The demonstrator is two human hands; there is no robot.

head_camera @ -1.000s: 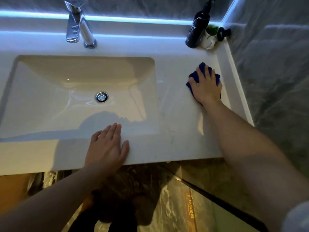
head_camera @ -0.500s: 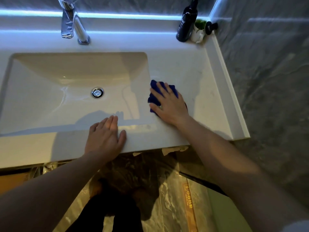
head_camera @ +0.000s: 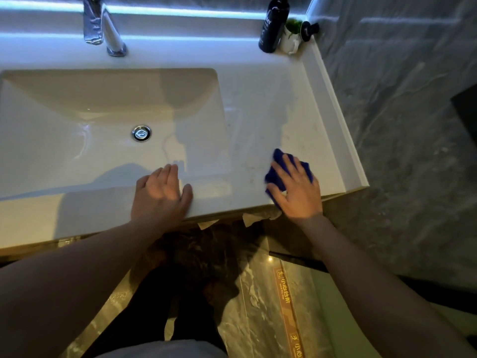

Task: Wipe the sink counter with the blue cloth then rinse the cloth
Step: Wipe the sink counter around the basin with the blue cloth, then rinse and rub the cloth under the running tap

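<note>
The blue cloth (head_camera: 280, 166) lies bunched on the white sink counter (head_camera: 260, 99), near its front right corner. My right hand (head_camera: 296, 189) presses flat on top of the cloth with fingers spread, covering most of it. My left hand (head_camera: 161, 195) rests palm down on the counter's front edge, in front of the basin (head_camera: 90, 125), holding nothing. A chrome faucet (head_camera: 103, 27) stands behind the basin, and no water is running.
A dark pump bottle (head_camera: 273, 24), a small white pot with a plant (head_camera: 293, 37) and a black knob-like item (head_camera: 309, 29) stand in the back right corner. A raised rim (head_camera: 335, 120) borders the counter on the right, against a grey stone wall. A drain (head_camera: 141, 133) sits mid-basin.
My right hand has slid the cloth from the back right area toward the basin edge, then to the front right corner. My left hand has stayed on the front edge.
</note>
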